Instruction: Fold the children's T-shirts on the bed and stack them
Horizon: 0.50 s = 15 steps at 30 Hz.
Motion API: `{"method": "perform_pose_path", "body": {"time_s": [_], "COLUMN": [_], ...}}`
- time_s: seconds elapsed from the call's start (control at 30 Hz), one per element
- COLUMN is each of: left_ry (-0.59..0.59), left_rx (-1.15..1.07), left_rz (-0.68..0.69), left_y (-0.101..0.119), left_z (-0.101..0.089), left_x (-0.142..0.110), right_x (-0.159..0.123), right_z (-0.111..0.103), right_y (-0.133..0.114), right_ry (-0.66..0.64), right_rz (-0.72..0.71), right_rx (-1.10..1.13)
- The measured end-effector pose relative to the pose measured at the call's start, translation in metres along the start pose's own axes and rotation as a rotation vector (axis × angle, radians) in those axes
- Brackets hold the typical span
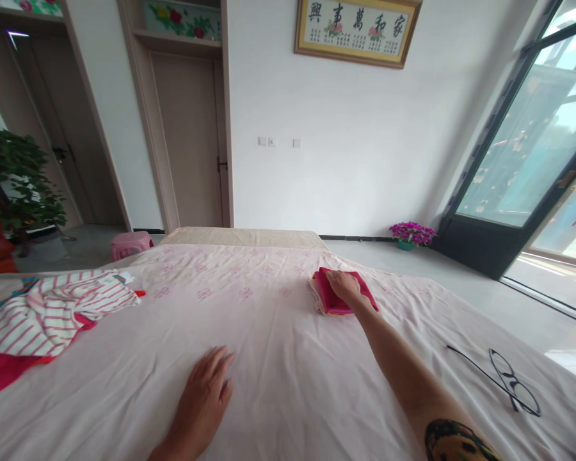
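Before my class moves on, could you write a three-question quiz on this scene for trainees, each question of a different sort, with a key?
1. Multiple choice: What is under the right hand?
A. a stool
B. a folded stack
C. a plant

2. True or false: The left hand is gripping the striped cloth.

3. Fill in the blank: In the picture, the glasses lie to the ____ of the folded stack.

Key:
1. B
2. False; it is empty, on or just above the sheet.
3. right
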<state>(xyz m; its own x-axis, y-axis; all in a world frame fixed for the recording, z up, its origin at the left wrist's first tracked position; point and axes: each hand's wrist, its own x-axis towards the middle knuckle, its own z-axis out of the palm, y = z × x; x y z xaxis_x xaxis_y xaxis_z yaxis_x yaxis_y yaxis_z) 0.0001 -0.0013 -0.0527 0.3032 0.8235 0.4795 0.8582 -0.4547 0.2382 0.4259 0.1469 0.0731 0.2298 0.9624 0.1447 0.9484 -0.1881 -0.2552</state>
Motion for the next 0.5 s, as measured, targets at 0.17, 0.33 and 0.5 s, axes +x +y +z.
{"method": "perform_pose_path", "body": {"time_s": [0.17, 0.33, 0.5], "left_ry": [0.051, 0.154, 0.208], "left_rx": [0.029, 0.107, 0.182], "left_rz": [0.04, 0.139, 0.259], "left_y": [-0.007, -0.021, -0.031], "left_z": [0.011, 0.027, 0.034], "left_x": [-0.003, -0.003, 0.0], "right_x": [0.038, 0.072, 0.096], "right_z": [-0.015, -0.004, 0.003], "right_y": [-0.021, -0.036, -0.034], "right_ry": [0.015, -0.095, -0.206], "right_rz": [-0.075, -0.124, -0.083], "right_rx": [0.009, 0.033, 0.074]}}
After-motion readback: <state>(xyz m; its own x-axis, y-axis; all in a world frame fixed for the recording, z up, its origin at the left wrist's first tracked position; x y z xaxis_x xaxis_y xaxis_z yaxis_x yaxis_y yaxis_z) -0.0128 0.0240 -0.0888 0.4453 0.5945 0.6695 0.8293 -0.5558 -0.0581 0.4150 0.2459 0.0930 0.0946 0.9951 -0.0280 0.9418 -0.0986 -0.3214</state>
